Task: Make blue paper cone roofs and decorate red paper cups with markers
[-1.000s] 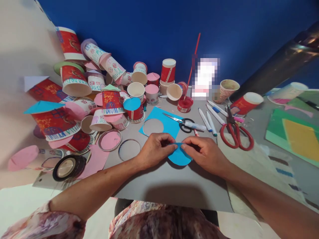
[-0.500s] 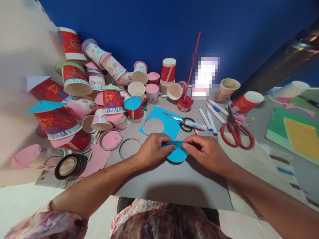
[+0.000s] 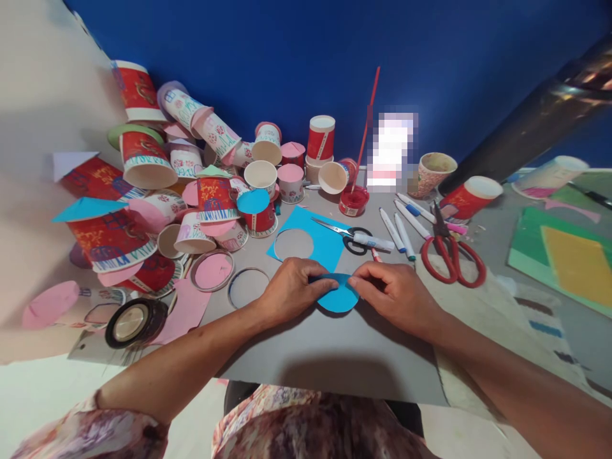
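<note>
The left hand [image 3: 292,290] and the right hand [image 3: 398,294] meet in front of the person at the middle of the table [image 3: 329,347], both engaged on one item, a blue paper disc [image 3: 340,298]. The disc sits between the two hands, near side tilted toward the wearer; whether its lower edge touches the table I cannot tell. Left fingers are closed in a pinch, thumb laid over the disc's left part; right fingers are likewise brought together, thumb and forefinger nipping the disc at its upper right edge. Neither grip shows a gap. Directly beyond the hands lies a blue sheet [image 3: 325,242] with a round hole cut in its left portion. Black-handled scissors [image 3: 340,230] lie partly over that sheet, with a white tube [image 3: 375,242] across their handles. To the right are several capped markers [image 3: 404,237] and a pair of red-handled scissors [image 3: 444,236], the latter at the edge of a pale cloth [image 3: 471,344]. Behind stands a jar [image 3: 352,205] of red contents, a thin red stick [image 3: 366,131] leaning upward from it. On the left, two rings [image 3: 230,288] lie near the left forearm, one around pink paper [image 3: 213,270]. Past them is a heap of decorated paper cups [image 3: 217,197], several topped with coloured paper.
</note>
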`<control>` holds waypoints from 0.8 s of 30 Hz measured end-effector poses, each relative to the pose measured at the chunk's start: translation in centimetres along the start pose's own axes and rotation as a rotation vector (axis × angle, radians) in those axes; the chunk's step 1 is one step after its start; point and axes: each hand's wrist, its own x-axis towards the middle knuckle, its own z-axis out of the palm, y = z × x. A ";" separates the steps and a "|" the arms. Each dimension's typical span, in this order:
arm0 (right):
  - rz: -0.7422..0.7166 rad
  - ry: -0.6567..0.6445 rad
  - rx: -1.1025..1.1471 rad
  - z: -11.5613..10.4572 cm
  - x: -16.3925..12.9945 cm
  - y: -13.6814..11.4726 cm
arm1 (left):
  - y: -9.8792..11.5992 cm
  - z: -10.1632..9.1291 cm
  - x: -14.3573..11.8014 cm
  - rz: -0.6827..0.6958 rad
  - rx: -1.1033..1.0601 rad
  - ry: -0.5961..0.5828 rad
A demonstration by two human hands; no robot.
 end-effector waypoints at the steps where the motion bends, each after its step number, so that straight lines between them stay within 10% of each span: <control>1: -0.002 0.007 -0.013 0.0 0.0 0.0 | 0.0 0.0 0.0 0.007 -0.013 0.009; 24: -0.078 0.015 -0.156 0.3 0.1 0.0 | 0.1 0.0 -0.4 0.027 -0.071 0.064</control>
